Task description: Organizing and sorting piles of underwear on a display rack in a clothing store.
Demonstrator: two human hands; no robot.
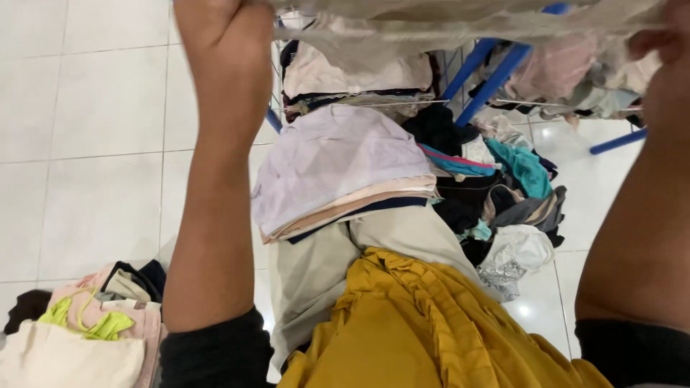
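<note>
Left hand [224, 25] raised at top of frame, fingers closed on the edge of a pale beige cloth [402, 21]. Cloth stretches across the top to the right hand [665, 43], mostly out of frame; its grip cannot be told. Below: blue drying rack [496, 72] with clothes, folded lilac stack [338, 169], mustard garment [417, 323], white tiled floor [100, 144].

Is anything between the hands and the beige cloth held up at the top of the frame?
No. The left hand is closed on the beige cloth at its left end. The right hand meets its right end, though that grip is partly cut off.
</note>
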